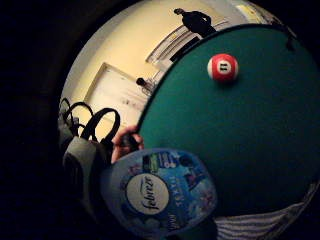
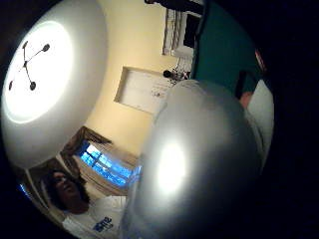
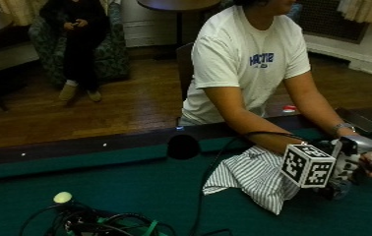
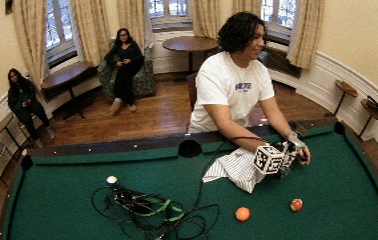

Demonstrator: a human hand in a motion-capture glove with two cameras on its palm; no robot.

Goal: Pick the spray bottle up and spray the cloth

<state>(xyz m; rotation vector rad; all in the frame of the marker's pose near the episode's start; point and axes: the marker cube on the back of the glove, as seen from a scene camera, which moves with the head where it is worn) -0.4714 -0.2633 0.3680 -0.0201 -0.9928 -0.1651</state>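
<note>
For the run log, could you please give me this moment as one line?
right hand: grips spray bottle | cloth: beside it on green table | red ball: apart | spray: none visible

Spray bottle mostly hidden behind the marker cube in both outside views, its nozzle out of sight, right hand fingers largely covered so grip unclear, striped cloth cut off at the little-finger view's rim, label print too small to read.

White T-shirt (blue lettering), wristwatch.
</note>
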